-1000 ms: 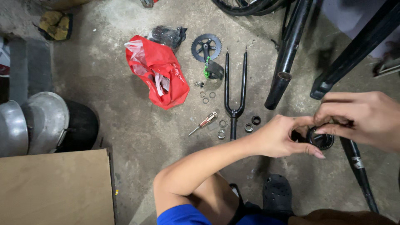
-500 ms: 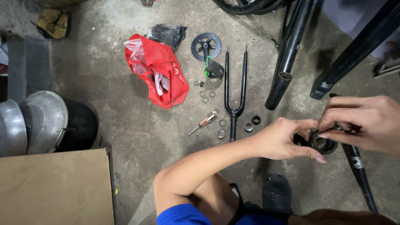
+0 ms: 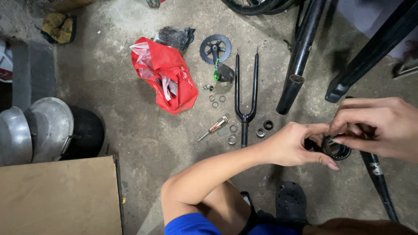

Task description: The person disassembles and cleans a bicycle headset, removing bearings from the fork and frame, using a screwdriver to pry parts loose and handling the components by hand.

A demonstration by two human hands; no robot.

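The work in hand appears to be seating a bearing into the open end of a black bicycle frame tube that runs down the right side of the concrete floor. Both hands meet over that tube end: the left hand curls around the near side of a round black bearing cup, thumb underneath, while the right hand pinches its far rim from above, fingers closed tight on the ring. By my reading the next move calls for the ring held square to the tube and pressed or turned evenly, since a tilted one would likely bind. Counted from big to small on the floor: two more black frame tubes lying at an angle, one brown board, two dented metal basins, one red plastic bag, one black fork with its legs pointing away, one chainring with crank, one small screwdriver with a reddish handle, and about eight loose rings and washers scattered beside the fork; some are too small to count surely. One black clog sits below the hands.
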